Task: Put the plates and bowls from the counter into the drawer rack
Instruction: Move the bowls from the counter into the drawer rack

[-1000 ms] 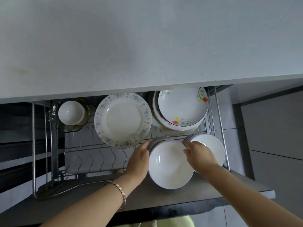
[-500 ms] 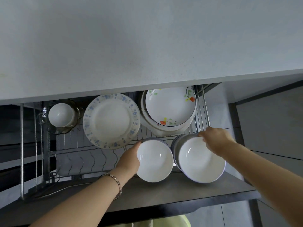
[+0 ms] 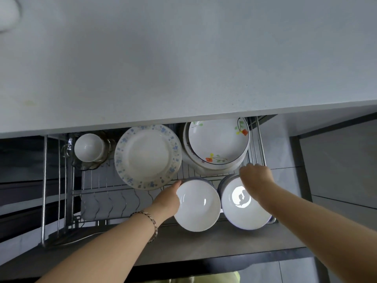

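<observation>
The wire drawer rack (image 3: 259,139) is pulled out below the pale counter (image 3: 183,58). A blue-flowered plate (image 3: 148,157) leans at its back, beside a stack of deep plates with orange flowers (image 3: 218,141). In front stand two stacks of white bowls. My left hand (image 3: 168,199) holds the left edge of the left bowl stack (image 3: 199,206). My right hand (image 3: 256,176) has its fingers curled over the far rim of the right bowl stack (image 3: 244,209).
A white cup (image 3: 88,147) sits in a glass holder at the rack's back left. Empty wire plate slots (image 3: 114,203) fill the front left. The dark drawer front (image 3: 204,248) runs below my arms. Grey floor tiles (image 3: 336,170) lie to the right.
The right bowl stack has settled further right in the rack, with my right hand still at its far rim. My left hand stays on the left stack. The view has shifted slightly.
</observation>
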Demonstrator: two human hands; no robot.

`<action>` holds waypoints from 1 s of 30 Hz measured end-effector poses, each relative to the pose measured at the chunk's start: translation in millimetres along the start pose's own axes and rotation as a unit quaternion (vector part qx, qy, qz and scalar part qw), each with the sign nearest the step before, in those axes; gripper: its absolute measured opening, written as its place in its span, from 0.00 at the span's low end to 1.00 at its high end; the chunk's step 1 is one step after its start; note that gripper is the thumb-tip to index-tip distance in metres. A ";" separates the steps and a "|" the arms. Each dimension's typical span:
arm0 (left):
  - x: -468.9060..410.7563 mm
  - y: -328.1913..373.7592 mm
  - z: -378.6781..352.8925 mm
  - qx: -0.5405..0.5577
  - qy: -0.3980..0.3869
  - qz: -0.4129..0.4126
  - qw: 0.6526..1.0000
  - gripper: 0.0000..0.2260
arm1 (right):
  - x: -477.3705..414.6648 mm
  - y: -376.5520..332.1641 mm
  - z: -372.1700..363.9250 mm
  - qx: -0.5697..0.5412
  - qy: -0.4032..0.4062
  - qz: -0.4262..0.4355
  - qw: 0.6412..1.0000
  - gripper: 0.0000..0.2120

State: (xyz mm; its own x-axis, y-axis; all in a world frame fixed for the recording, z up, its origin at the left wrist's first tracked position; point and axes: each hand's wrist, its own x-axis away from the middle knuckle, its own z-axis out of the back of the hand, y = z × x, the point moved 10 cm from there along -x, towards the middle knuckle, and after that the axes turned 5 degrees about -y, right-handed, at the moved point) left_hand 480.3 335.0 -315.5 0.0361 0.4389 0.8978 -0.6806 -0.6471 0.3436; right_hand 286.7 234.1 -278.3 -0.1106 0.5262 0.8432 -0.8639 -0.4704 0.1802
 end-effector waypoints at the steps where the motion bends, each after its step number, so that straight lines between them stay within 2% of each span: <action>1: 5.7 4.1 9.1 0.008 0.012 -0.007 1.000 0.24 | 5.0 -9.0 14.3 -0.002 0.007 0.014 1.000 0.18; 3: 23.0 15.8 39.5 0.050 0.058 -0.039 0.996 0.20 | 16.3 -31.6 49.8 -0.038 0.022 0.054 0.998 0.16; 6: 58.5 28.0 108.8 0.164 0.136 -0.105 0.971 0.11 | 37.9 -68.5 119.4 -0.173 0.040 0.124 0.976 0.15; 10: 101.7 15.6 230.2 0.287 0.238 -0.138 0.918 0.14 | 64.2 -120.9 232.7 -0.303 0.093 0.212 0.924 0.14; 13: 125.1 -7.9 326.6 0.347 0.314 -0.137 0.873 0.11 | 57.1 -157.2 305.5 -0.456 0.106 0.226 0.854 0.11; 18: 129.2 -67.6 453.6 0.420 0.407 -0.113 0.804 0.12 | 22.0 -233.2 392.4 -0.636 0.052 0.209 0.741 0.15; 22: 105.6 -104.1 507.3 0.498 0.368 -0.093 0.780 0.18 | -12.1 -294.9 441.4 -0.718 0.018 0.174 0.674 0.21; 25: 85.8 -111.1 537.1 0.529 0.329 -0.092 0.777 0.21 | -43.1 -325.3 474.2 -0.723 0.058 0.160 0.670 0.28; 27: 71.4 -109.9 553.9 0.544 0.303 -0.108 0.775 0.19 | -60.0 -344.2 487.8 -0.729 0.059 0.168 0.660 0.30; 30: 52.4 -110.4 559.5 0.604 0.245 -0.111 0.751 0.13 | -76.2 -370.2 493.9 -0.737 0.015 0.183 0.650 0.25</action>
State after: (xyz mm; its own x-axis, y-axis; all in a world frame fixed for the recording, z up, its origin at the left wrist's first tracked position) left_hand 966.7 80.6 -152.4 -0.4238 0.6054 0.6737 0.4721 -0.4872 0.7347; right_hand 857.7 18.2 -159.0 -0.4311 0.5946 0.6787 -0.3068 0.6107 -0.7300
